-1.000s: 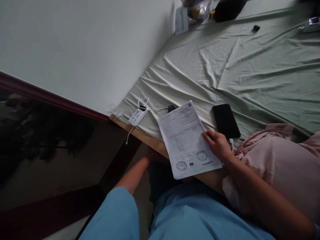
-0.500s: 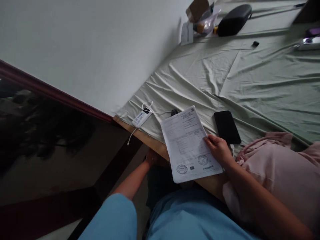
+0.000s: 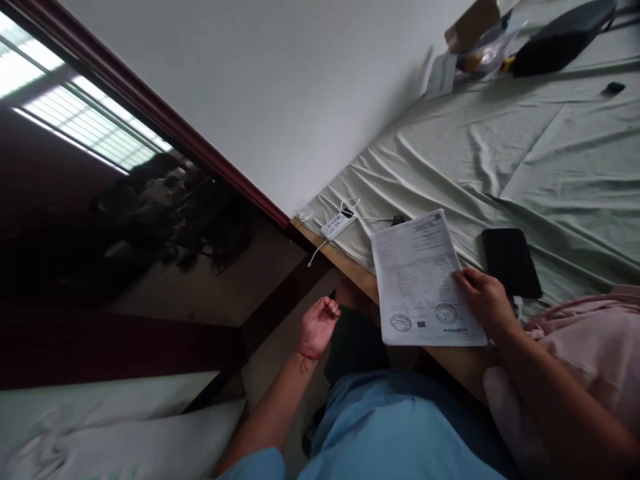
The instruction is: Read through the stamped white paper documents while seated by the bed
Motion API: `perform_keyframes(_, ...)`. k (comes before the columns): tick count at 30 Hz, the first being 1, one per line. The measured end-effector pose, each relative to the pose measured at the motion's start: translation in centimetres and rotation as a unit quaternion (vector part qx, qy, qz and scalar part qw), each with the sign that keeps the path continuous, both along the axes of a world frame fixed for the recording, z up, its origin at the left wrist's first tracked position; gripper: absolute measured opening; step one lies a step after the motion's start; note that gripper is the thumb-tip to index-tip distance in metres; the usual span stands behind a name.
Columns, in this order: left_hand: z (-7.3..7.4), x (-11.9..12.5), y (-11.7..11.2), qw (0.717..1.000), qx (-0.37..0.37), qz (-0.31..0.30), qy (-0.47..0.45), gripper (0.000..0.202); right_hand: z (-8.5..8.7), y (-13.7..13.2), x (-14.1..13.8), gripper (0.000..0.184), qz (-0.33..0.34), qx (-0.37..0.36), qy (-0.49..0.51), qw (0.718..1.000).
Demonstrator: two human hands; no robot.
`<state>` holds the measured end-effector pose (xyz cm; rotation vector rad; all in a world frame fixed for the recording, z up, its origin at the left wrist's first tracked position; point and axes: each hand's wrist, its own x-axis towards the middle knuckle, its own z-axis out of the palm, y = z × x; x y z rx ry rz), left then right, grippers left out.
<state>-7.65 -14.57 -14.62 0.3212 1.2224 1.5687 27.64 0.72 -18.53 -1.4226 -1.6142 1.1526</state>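
A printed paper document (image 3: 420, 277) with round stamps lies at the bed's near edge, partly overhanging it. My right hand (image 3: 483, 300) rests on its right side, fingers pressing the sheet. My left hand (image 3: 317, 327) hangs below the bed edge over the floor, fingers loosely curled, holding nothing. A black phone (image 3: 510, 262) lies face up on the green sheet just right of the paper. A white power bank (image 3: 339, 224) with a white cable sits at the bed's corner, left of the paper.
The green bedsheet (image 3: 500, 153) is wrinkled. A black case (image 3: 560, 39), a plastic bag and a cardboard box (image 3: 473, 27) lie by the white wall. A pink cloth (image 3: 590, 340) is at the right. A white pillow (image 3: 115, 433) lies lower left, a dark-framed window (image 3: 100, 200) at the left.
The view swung left and tilted, bringing the window and white pillow into sight. My left hand came out from under the bed edge. The right hand stays on the paper.
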Motion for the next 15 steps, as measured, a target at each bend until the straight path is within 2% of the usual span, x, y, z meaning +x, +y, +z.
perform_keyframes(1,1.0,0.3,0.1,0.999,0.024,0.001,-0.045,0.023,0.1,0.0,0.0,0.046,0.001,-0.009,-0.004,1.0)
perform_keyframes(4,3.4,1.1,0.6,0.995,0.059,-0.008,-0.074,0.022,0.2,0.0,0.1,0.048,0.003,-0.018,-0.025,1.0)
perform_keyframes(6,4.4,1.4,0.5,0.996,0.074,-0.005,-0.057,0.03,0.2,0.0,0.2,0.049,0.007,-0.012,-0.034,0.999)
perform_keyframes(8,4.5,1.2,0.0,0.997,0.075,0.006,0.004,0.04,0.1,0.0,0.2,0.05,0.006,-0.011,-0.037,0.999)
perform_keyframes(11,3.0,-0.4,-1.7,0.99,-0.004,0.038,0.134,0.052,0.0,0.1,0.1,0.05,0.0,-0.011,-0.042,0.999)
perform_keyframes(13,1.1,-2.0,-3.5,0.967,-0.105,0.106,0.208,0.066,0.1,0.2,0.0,0.05,0.003,-0.002,-0.044,0.999)
perform_keyframes(15,-1.3,-3.5,-5.9,0.949,-0.157,0.14,0.233,0.074,0.1,0.2,0.0,0.05,0.008,0.005,-0.042,0.999)
